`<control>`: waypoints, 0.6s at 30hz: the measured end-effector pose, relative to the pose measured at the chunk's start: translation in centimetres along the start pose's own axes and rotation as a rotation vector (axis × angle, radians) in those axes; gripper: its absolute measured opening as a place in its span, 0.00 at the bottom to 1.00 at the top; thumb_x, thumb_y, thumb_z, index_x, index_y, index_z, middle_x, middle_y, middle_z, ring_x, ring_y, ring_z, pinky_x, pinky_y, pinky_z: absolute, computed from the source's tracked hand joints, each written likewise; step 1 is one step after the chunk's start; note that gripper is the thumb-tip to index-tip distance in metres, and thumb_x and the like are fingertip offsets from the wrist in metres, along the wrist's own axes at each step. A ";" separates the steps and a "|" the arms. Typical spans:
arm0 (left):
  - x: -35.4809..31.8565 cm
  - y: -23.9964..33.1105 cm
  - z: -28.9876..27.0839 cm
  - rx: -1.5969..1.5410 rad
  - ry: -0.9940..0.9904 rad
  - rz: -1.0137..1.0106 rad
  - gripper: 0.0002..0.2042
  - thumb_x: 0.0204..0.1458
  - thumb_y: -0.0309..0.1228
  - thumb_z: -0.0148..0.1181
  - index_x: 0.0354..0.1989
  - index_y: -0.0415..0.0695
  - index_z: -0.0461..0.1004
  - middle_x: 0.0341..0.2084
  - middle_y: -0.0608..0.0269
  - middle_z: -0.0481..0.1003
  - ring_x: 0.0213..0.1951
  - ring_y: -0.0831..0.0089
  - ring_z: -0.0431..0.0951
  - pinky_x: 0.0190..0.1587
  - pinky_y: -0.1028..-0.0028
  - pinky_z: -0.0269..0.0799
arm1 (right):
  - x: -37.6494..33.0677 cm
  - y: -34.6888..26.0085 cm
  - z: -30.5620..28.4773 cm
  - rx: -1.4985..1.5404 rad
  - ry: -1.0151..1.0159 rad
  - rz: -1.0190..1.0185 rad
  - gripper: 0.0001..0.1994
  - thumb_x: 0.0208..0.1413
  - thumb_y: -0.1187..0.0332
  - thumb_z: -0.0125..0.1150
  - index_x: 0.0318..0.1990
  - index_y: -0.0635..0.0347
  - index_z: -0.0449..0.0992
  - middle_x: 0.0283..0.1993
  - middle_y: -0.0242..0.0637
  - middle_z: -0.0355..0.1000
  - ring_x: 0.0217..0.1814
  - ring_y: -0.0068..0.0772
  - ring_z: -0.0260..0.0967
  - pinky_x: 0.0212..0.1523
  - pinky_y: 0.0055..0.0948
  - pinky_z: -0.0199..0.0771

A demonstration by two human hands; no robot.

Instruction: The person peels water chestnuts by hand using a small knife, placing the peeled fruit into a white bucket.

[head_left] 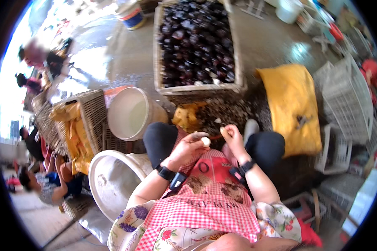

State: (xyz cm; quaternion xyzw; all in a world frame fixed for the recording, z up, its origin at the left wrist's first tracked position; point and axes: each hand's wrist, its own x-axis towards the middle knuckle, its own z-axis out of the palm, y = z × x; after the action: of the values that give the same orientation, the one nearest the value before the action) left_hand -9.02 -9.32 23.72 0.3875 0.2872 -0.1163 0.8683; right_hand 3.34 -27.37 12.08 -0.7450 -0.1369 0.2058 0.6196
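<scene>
My left hand (185,149) is closed around a small, rounded, whitish peeled piece (205,142) that looks like a peeled water chestnut. Close beside it, my right hand (233,140) is pinched shut, fingertips together. A thin reddish-brown strip shows between the hands, too small to name, and whatever the right fingers grip is hidden. Both hands are above my lap, over a red-checked apron (205,209). Beyond them stands a crate (240,50) heaped with dark, shiny, round water chestnuts (197,42). A few white pieces lie at its near edge.
Dark peelings (228,115) cover the floor before my knees. At left stand a white bucket (115,115), a larger white tub (97,167) and a wicker basket (92,121). A yellow sack (291,108) and grey plastic crates (345,100) are at right. Other people sit far left.
</scene>
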 end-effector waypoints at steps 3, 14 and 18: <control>0.2 -1.2 -0.7 0.278 -0.016 0.184 0.16 0.59 0.24 0.57 0.56 0.42 0.69 0.41 0.60 0.76 0.42 0.72 0.79 0.45 0.75 0.77 | -1.5 -3.1 1.0 0.098 -0.055 -0.162 0.15 0.60 0.64 0.64 0.49 0.61 0.70 0.37 0.30 0.71 0.35 0.18 0.67 0.39 0.21 0.69; 0.3 -2.3 -1.2 -0.056 -0.056 0.045 0.14 0.60 0.27 0.57 0.53 0.43 0.67 0.40 0.64 0.74 0.39 0.73 0.79 0.43 0.74 0.79 | -2.2 -4.0 0.4 0.034 -0.200 -0.138 0.15 0.62 0.57 0.60 0.44 0.60 0.70 0.37 0.26 0.64 0.35 0.19 0.60 0.38 0.21 0.64; 0.2 -1.0 -0.7 -0.019 -0.105 0.020 0.12 0.59 0.24 0.56 0.51 0.42 0.68 0.40 0.63 0.75 0.38 0.73 0.79 0.42 0.75 0.79 | -0.9 -2.9 -1.2 -0.181 -0.131 -0.297 0.16 0.61 0.55 0.62 0.38 0.61 0.71 0.31 0.25 0.61 0.31 0.18 0.55 0.33 0.20 0.60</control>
State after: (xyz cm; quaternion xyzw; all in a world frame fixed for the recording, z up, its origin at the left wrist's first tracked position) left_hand -9.57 -9.50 22.59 0.3756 0.2383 -0.1250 0.8869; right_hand 3.26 -28.22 15.22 -0.7543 -0.3034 0.1467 0.5635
